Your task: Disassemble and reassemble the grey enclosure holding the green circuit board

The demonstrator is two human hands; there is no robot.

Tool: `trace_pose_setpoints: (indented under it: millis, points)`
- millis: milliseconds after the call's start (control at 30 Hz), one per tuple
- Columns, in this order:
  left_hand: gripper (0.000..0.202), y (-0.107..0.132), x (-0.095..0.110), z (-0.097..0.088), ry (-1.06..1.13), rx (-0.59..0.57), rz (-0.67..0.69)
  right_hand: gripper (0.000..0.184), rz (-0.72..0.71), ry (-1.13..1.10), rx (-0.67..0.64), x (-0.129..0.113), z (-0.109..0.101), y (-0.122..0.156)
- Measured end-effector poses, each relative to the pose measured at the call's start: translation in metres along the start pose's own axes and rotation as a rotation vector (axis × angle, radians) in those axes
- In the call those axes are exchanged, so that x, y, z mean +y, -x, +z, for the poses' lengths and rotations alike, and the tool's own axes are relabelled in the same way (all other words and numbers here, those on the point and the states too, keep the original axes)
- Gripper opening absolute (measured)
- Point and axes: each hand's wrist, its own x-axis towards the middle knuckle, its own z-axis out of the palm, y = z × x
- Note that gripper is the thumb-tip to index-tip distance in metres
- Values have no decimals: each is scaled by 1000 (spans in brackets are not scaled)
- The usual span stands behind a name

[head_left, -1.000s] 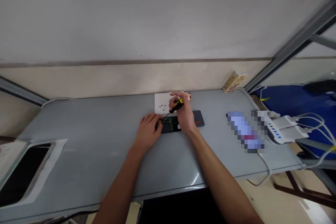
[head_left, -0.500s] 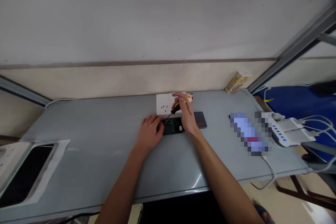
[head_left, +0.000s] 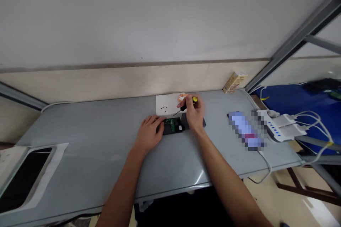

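A small black case with a green circuit board [head_left: 173, 126] lies on the grey table [head_left: 93, 138] near its far edge. My left hand [head_left: 149, 131] rests on the table, fingers curled against the case's left end. My right hand [head_left: 195, 113] is closed round a small screwdriver [head_left: 186, 105] with a black and yellow handle. Its thin tip points down and left, just above the board's far edge. A dark grey cover [head_left: 204, 122] lies under my right hand, mostly hidden.
A white paper [head_left: 166, 104] with a few tiny dark screws lies behind the case, with a small orange object [head_left: 182, 97] at its right end. At the right sit a blurred item [head_left: 246, 131], a white charger hub with cables [head_left: 279, 127] and a small carton [head_left: 233, 81]. A dark opening [head_left: 23, 177] is at the left.
My right hand has lifted the screwdriver off the board and drawn it to the right. My left hand stays on the case.
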Motion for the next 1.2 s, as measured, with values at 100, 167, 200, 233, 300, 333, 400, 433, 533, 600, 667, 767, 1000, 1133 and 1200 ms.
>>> trace_pose_setpoints:
  millis: [100, 167, 200, 233, 300, 333, 400, 433, 533, 600, 667, 767, 1000, 1133, 1200]
  points:
    - [38, 3, -1, -3, 41, -15, 4, 34, -55, -105, 163, -23, -20, -3]
    - [42, 5, -2, -5, 70, -46, 14, 33, -33, -299, 353, -36, -45, 3]
    - [46, 6, -2, -7, 84, -68, 19, 34, 55, -428, 396, -40, -60, 10]
    - [50, 7, -3, -8, 98, -91, 22, 35, 179, -562, 386, -42, -76, 17]
    - [59, 8, -4, -11, 125, -131, 23, 32, 366, -824, 357, -39, -108, 35]
    - [62, 9, -5, -12, 137, -143, 21, 31, 407, -948, 369, -35, -121, 43]
    - [67, 9, -6, -14, 162, -161, 13, 31, 432, -1100, 401, -29, -138, 54]
    - [67, 10, -7, -16, 179, -169, 7, 31, 430, -1108, 395, -28, -141, 55]
    - [68, 11, -10, -20, 253, -193, -25, 30, 429, -855, 284, -36, -132, 46]
    - [70, 12, -13, -23, 307, -206, -62, 28, 440, -438, 114, -46, -119, 35]
    - [72, 14, -16, -24, 344, -214, -96, 24, 322, 127, -94, -55, -108, 26]
    - [75, 15, -19, -26, 379, -221, -135, 52, 142, 854, -529, -52, -103, 21]
    - [76, 16, -21, -27, 430, -205, -144, 64, 89, 1171, -887, -26, -124, 1]
    - [76, 16, -22, -24, 418, -183, -110, 53, 126, 1000, -960, -28, -112, -15]
    - [75, 15, -22, -23, 411, -171, -105, 52, 107, 1006, -990, -26, -101, -11]
